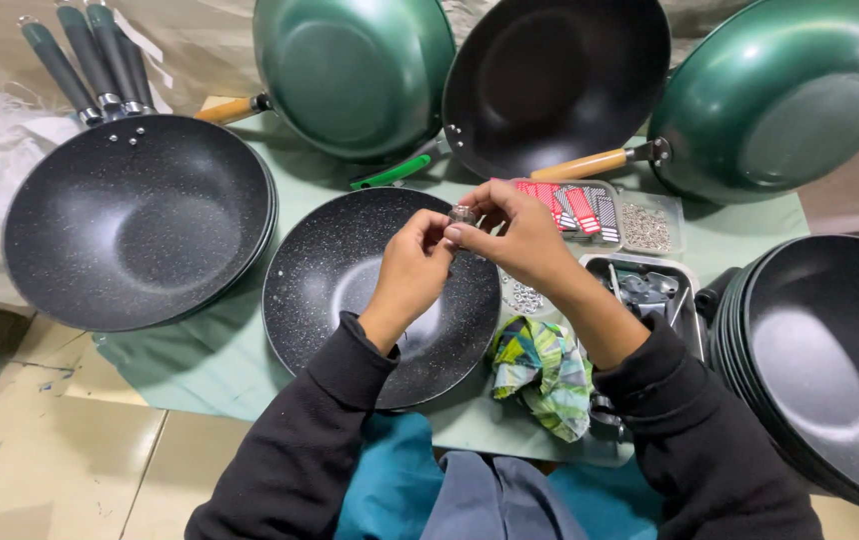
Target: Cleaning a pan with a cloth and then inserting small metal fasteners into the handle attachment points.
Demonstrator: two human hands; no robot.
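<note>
The bare green mat (pixel 200 350) at the front left gives open room for a hand. Ahead, three tilted woks (pixel 550 80) make a wall. On the left stands a stack of speckled pans (pixel 140 220), on the right a stack of black woks (pixel 830 360). The trays of small parts (pixel 650 290) and a crumpled cloth (pixel 545 370) fill the middle right side.

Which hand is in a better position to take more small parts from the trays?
Probably the right hand: it is on the side of the parts trays. The left hand is over the speckled pan. Both hands pinch a small metal part.
</note>
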